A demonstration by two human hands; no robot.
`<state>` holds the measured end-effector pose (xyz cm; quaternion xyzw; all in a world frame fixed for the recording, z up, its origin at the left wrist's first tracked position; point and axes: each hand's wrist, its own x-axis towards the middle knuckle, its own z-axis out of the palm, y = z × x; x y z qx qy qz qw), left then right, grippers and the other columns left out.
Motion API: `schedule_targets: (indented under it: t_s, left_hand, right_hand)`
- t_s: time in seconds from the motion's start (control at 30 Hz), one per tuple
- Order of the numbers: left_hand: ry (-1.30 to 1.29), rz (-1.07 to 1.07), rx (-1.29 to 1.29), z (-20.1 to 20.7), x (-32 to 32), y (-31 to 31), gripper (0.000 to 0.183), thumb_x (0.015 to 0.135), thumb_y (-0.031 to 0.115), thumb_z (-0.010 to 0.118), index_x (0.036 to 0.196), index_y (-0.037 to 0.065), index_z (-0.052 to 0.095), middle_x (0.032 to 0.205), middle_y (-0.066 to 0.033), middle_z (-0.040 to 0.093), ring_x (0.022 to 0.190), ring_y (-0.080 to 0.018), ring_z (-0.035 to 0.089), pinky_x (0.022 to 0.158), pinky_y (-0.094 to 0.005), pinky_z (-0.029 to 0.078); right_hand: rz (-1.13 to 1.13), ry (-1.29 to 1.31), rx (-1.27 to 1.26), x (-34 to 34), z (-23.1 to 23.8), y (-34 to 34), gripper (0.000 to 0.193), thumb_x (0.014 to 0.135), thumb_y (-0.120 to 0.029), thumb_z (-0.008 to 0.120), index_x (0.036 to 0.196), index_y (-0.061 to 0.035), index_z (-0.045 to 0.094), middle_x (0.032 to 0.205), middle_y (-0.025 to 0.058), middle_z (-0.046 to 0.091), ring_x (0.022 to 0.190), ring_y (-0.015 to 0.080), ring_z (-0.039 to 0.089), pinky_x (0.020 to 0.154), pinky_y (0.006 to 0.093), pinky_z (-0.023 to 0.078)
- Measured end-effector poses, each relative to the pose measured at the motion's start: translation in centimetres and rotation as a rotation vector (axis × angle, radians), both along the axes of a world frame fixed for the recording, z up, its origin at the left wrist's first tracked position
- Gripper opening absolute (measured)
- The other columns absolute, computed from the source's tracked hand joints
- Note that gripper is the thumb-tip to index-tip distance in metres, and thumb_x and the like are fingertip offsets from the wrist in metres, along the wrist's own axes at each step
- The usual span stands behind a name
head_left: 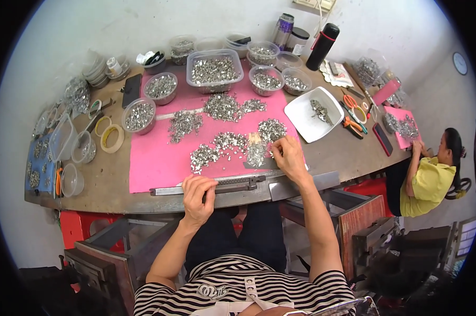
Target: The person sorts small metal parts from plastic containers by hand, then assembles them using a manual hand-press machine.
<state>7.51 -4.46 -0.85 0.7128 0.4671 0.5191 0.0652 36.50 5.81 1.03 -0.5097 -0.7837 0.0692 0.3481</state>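
My left hand (198,198) is at the table's front edge, fingers curled to the thumb over the left half of a long metal rail with a dark toothed strip (237,185). Whatever its fingertips pinch is too small to make out. Further right, my right hand (290,158) has thumb and forefinger pressed together beside a small heap of shiny slim metal pieces (256,155); anything between them is hidden. Just behind it lies a pile of small silver metal parts (272,129). Another loose pile (203,158) spreads over the pink mat (152,168) between both hands.
Tubs of metal parts ring the mat, including a large rectangular one (215,88). At right are a white tray (296,113), pliers (352,128), scissors (355,108), a phone (382,139) and a black flask (322,47). Tape rolls (112,139) lie left. Another person (430,179) sits at far right.
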Motion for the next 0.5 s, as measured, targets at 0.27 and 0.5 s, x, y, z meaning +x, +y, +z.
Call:
schedule_targets:
  t_s: [0.27, 0.5]
  left_hand:
    - [0.035, -0.021, -0.002, 0.1, -0.1, 0.1, 0.02, 0.083, -0.001, 0.071, 0.101, 0.008, 0.07, 0.098, -0.0071, 0.067, 0.097, -0.0274, 0.063, 0.098, -0.0466, 0.044]
    - [0.061, -0.005, -0.01, 0.1, -0.1, -0.2, 0.021, 0.083, 0.0, 0.071, 0.103, 0.008, 0.07, 0.101, -0.0075, 0.066, 0.098, -0.0276, 0.062, 0.097, -0.0465, 0.044]
  right_hand:
    - [0.078, 0.197, -0.114, -1.9, 1.4, -3.6, 0.012, 0.084, 0.003, 0.067, 0.09, -0.0007, 0.058, 0.086, 0.0134, 0.057, 0.083, 0.0313, 0.058, 0.076, 0.0411, 0.045]
    - [0.34, 0.094, 0.002, -5.5, 1.2, -6.7, 0.016, 0.081, 0.005, 0.067, 0.092, -0.0009, 0.056, 0.09, 0.0144, 0.056, 0.083, 0.0326, 0.057, 0.075, 0.0409, 0.045]
